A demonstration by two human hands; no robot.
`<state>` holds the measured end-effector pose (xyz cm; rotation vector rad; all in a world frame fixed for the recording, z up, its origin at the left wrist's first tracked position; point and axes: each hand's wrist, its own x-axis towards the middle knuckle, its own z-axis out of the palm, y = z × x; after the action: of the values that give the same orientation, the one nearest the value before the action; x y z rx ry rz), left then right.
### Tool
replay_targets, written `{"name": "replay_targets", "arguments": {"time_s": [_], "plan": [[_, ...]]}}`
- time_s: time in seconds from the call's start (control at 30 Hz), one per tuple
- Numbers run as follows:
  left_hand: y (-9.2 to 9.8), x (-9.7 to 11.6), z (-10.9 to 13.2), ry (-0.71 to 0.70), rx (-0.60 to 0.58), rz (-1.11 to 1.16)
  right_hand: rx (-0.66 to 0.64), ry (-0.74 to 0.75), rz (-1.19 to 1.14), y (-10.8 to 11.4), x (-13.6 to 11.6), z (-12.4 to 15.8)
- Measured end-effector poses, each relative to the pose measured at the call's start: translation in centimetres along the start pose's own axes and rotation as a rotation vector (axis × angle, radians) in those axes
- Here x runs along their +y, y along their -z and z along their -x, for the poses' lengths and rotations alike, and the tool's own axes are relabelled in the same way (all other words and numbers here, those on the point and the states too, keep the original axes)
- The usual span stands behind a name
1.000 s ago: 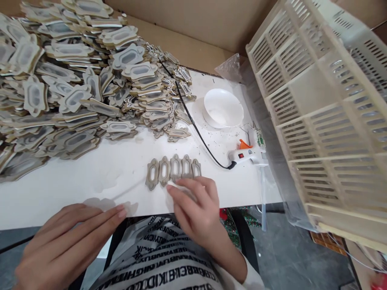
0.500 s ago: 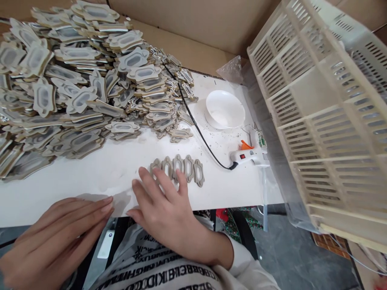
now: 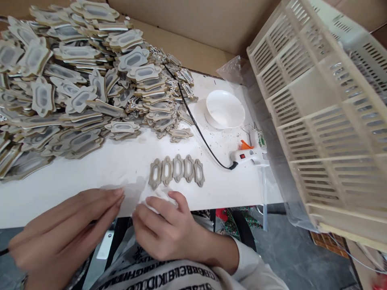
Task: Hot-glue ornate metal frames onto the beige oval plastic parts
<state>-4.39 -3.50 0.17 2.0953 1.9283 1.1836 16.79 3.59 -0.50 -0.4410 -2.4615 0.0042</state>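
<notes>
Five grey plaque frames [image 3: 177,179] with long oval centres lie side by side in a slightly bowed row near the front edge of a white worktop [image 3: 84,173], just beyond a worker's two hands. The left hand [image 3: 66,225], at the front edge left of the row, has its fingers laid along one another and their tips pressed together; whether anything is pinched there cannot be told. The right hand [image 3: 165,227], just in front of the row, has most fingers curled and one pointing toward the frames, and what it may hold is hidden. A heaped pile of similar frames [image 3: 80,100] covers the worktop's back left corner. A black cable [image 3: 203,137] runs from the pile to a white glue gun [image 3: 249,155] with an orange trigger, lying by the right edge. A white bowl [image 3: 225,112] sits toward the back right corner, and a slatted cream plastic crate [image 3: 308,92] stands tilted beyond the right edge.
</notes>
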Motion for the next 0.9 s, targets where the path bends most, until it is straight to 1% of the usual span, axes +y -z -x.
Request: {"name": "replay_targets", "arguments": {"time_s": [0.07, 0.17, 0.23, 0.33, 0.43, 0.53, 0.63, 0.73, 0.9], "plan": [[-0.7, 0.7, -1.1, -0.108, -0.007, -0.023, 0.055, -0.046, -0.026, 0.7, 0.4, 0.0], [-2.0, 1.6, -2.4, -0.237, -0.035, -0.058, 0.183, -0.214, 0.029, 1.8, 1.5, -0.1], [-2.7, 2.0, -3.1, -0.268, -0.066, -0.082, 0.213, -0.32, 0.096, 2.2, 2.3, -0.3], [-3.4, 2.4, -3.8, -0.256, -0.067, -0.089, 0.19, -0.407, 0.173, 2.1, 3.3, -0.7], [-3.5, 2.7, -4.2, -0.264, -0.055, -0.11, 0.169, -0.415, 0.227, 1.6, 3.8, -1.2], [-3.5, 2.8, -4.4, -0.294, -0.032, -0.185, 0.157, -0.389, 0.255, 1.4, 4.1, -1.5], [-3.5, 2.6, -4.5, -0.288, -0.029, -0.211, 0.132, -0.363, 0.255, 1.4, 4.3, -1.6], [-3.5, 2.4, -4.4, -0.251, -0.067, -0.202, 0.134, -0.329, 0.25, 1.4, 4.5, -1.6], [-3.8, 2.2, -4.3, -0.234, -0.104, -0.224, 0.162, -0.288, 0.231, 1.3, 4.7, -1.8]]}}
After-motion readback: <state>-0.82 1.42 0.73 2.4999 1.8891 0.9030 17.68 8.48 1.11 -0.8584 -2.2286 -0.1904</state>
